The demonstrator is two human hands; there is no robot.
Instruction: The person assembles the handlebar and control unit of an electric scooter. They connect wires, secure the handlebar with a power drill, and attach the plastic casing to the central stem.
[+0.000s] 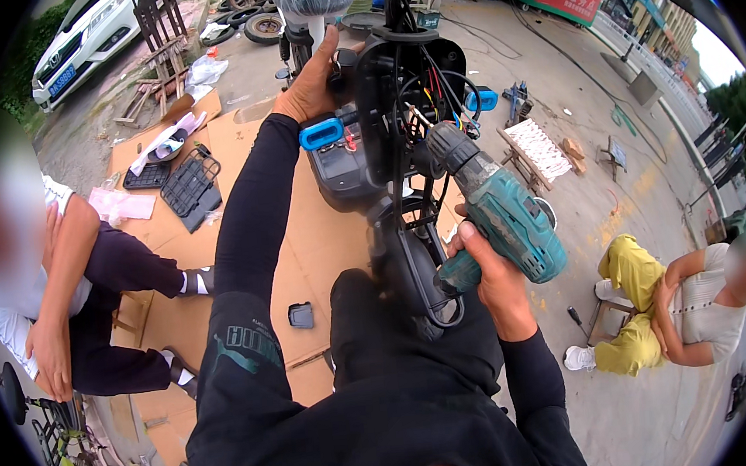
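Note:
In front of me stands a black electric scooter, its front column [377, 101] opened with red, yellow and black wires [442, 83] exposed. My right hand [498, 280] is wrapped round the handle of a teal cordless drill [517, 222]. The drill's chuck points up and left at the column, with a thin bit out front; whether the bit touches a screw is unclear. At the column's left side, my left hand [313, 84] is closed round a black rounded part [343, 71], its fingertips partly hidden. Blue-rimmed pieces [321, 134] stick out on both sides of the column.
Cardboard [250, 177] covers the ground, with black plastic panels [190, 190] and a small dark cover [301, 316] on it. One person [104, 272] sits at left, another [659, 307] at right. A screwdriver [577, 318] and a slatted stool [537, 152] are at right.

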